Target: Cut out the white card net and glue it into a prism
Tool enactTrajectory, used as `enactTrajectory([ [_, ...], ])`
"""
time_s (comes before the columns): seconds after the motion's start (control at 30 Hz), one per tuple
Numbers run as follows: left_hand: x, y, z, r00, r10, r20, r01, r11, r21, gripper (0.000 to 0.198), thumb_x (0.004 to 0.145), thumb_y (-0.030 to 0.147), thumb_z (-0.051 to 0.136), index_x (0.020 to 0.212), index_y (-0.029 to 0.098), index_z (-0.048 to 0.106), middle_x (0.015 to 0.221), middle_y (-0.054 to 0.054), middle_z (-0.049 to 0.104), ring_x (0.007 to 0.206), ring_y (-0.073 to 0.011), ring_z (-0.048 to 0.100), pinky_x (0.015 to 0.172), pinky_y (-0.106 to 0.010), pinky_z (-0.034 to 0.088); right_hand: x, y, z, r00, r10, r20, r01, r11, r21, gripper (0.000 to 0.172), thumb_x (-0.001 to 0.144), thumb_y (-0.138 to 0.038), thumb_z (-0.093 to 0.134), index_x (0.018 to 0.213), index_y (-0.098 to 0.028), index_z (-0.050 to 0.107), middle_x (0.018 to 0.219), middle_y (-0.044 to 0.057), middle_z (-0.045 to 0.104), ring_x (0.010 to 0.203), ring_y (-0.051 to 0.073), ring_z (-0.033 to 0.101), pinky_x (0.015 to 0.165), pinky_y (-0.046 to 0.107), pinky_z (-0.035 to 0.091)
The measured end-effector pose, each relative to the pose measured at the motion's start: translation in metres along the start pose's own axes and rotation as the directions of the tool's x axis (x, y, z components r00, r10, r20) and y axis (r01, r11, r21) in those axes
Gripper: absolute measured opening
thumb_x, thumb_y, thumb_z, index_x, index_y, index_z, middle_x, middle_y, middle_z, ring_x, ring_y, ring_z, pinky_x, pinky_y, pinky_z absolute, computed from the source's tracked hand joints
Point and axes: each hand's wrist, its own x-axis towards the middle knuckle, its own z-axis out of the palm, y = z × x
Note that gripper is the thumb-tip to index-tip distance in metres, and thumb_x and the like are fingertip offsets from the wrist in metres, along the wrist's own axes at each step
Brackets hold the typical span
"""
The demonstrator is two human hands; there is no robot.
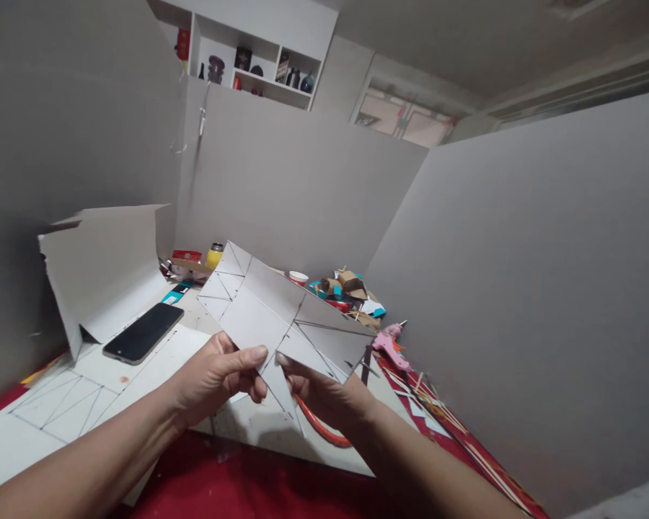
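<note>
The folded white card [265, 306], ruled with black lines, is held up in the air over the white board [386, 404], inside its near edge. Its long axis slants from the far left down toward the near right, and a narrow flap [277, 386] hangs from its near edge, between the hands.

Both hands have hold of it. The left hand [216, 369] pinches the near edge just left of the flap, thumb on top and fingers curled below; the right hand [329, 395] grips just right of the flap, its thumb on the card and most of its fingers hidden underneath. The thumb tips are near each other but apart — the top of the flap lies between them, about equally close to each. The bulk of the card reaches away from both hands, its far-left corner well beyond the left one and its right end above the right one.

Under the right hand, an orange-red curved handle [324, 427] shows near the board's near edge. Past the card's right end lies a pink glue gun [392, 346] — with thin sticks [438, 407] along the board's right side. Left of the left hand lies a black phone [143, 333].
</note>
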Motion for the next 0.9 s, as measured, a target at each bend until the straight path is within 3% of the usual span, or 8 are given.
enactTrajectory([
  [0.13,0.0001,0.0,-0.0005,1.0,-0.005,0.008,0.005,1.0,0.012,0.022,0.079,0.026,0.065,0.076,0.006,0.072,0.061,-0.009,0.065,0.051,-0.0113,0.056,0.05,-0.022,0.045,0.0002,0.0021,-0.0031,1.0,0.022,0.005,-0.022,1.0,0.012,0.019,0.078,-0.031,0.068,0.083,-0.013,0.067,0.063,0.003,0.061,0.05,0.01,0.052,0.048,0.021,0.045],
  [0.37,-0.001,-0.002,0.0001,0.999,-0.019,0.039,0.018,1.0,0.014,0.023,0.082,0.025,0.062,0.076,0.006,0.071,0.065,-0.011,0.066,0.052,-0.0109,0.056,0.049,-0.02,0.045,0.0016,-0.0016,-0.0016,0.998,0.029,0.048,-0.028,1.0,-0.01,0.032,0.072,-0.043,0.071,0.07,-0.012,0.065,0.065,0.004,0.06,0.051,0.01,0.05,0.042,0.018,0.04],
  [0.63,-0.0009,-0.0041,0.0042,0.999,-0.009,-0.048,0.009,1.0,-0.009,0.02,0.075,0.027,0.069,0.084,0.009,0.071,0.07,-0.008,0.066,0.054,-0.0124,0.058,0.046,-0.021,0.046,-0.0012,0.0027,-0.0032,0.998,-0.062,0.005,0.062,0.998,-0.028,0.03,0.065,-0.04,0.076,0.063,-0.015,0.059,0.056,-0.001,0.054,0.046,0.01,0.049,0.04,0.021,0.039],
  [0.8,-0.0011,-0.0062,0.0032,0.993,0.035,-0.114,-0.028,0.998,0.063,0.019,0.075,0.028,0.071,0.069,0.009,0.07,0.064,-0.006,0.064,0.057,-0.0125,0.058,0.049,-0.02,0.044,-0.0019,0.0013,-0.0018,0.995,0.028,-0.097,-0.029,1.0,-0.006,0.033,0.062,-0.043,0.075,0.06,-0.016,0.057,0.053,-0.003,0.05,0.041,0.007,0.041,0.032,0.017,0.031],
  [0.9,-0.0018,-0.0072,0.0031,0.992,0.04,-0.116,-0.031,0.996,0.082,0.02,0.075,0.029,0.071,0.069,0.009,0.07,0.065,-0.006,0.064,0.057,-0.0117,0.056,0.05,-0.02,0.044,-0.0023,-0.0051,-0.0008,0.987,0.136,-0.083,-0.134,0.991,0.022,0.033,0.059,-0.043,0.075,0.058,-0.017,0.055,0.049,-0.004,0.047,0.037,0.006,0.036,0.03,0.016,0.025],
])
